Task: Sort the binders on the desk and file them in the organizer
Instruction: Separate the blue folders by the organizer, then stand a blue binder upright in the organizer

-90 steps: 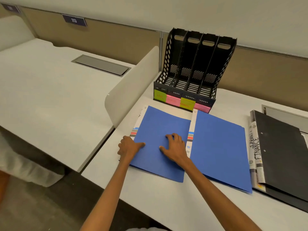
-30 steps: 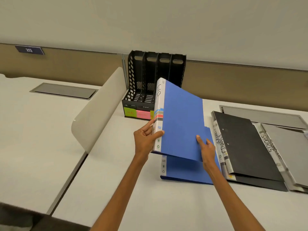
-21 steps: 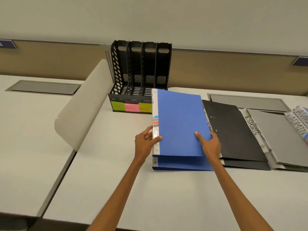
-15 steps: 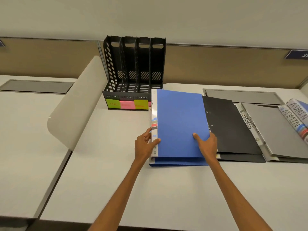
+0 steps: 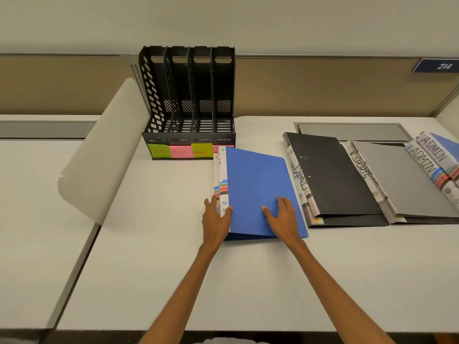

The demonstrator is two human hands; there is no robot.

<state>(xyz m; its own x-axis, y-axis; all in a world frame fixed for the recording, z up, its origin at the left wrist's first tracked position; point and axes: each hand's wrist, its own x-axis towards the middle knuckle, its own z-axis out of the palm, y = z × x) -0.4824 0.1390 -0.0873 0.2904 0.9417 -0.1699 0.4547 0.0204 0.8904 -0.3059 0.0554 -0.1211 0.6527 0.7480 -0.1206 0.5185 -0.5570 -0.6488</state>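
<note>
White desk (image 5: 173, 281) against a tan partition panel (image 5: 323, 88), with a curved white divider (image 5: 104, 150) on the left and a number plate reading 214 (image 5: 437, 66) top right. The black organizer (image 5: 188, 95) stands at the back: four upright slots in rigid perforated plastic, with sticky notes (image 5: 181, 152) in green, pink and yellow-green on its front lip. The writing on them is too small to read. A blue binder (image 5: 255, 180) lies flat in front of the person, stacked on a second blue binder (image 5: 216, 175), of which only the spine strip and the near edge show. The covers are matte and stiff with a slight grain, the corners rounded, and the white spines carry colour bands. The left hand (image 5: 214, 219) pinches the top binder at the spine, thumb over the cover and fingers down the side. The right hand (image 5: 283, 217) lies flat on the cover, fingers spread, gripping nothing. Key relation: the binder's long axis runs away from the person, spine on the left, and its far end sits just beside the organizer's front right corner. The slots lie ahead and to the left, so the left hand is the nearer one. My guess is the binder must be tipped upright onto its edge before it can slide in. To the right lie a black binder (image 5: 330, 175) marked FINANCE, a grey binder (image 5: 407, 180) marked SPORTS and the ADMIN binders (image 5: 432, 155), none of them filed yet.
</note>
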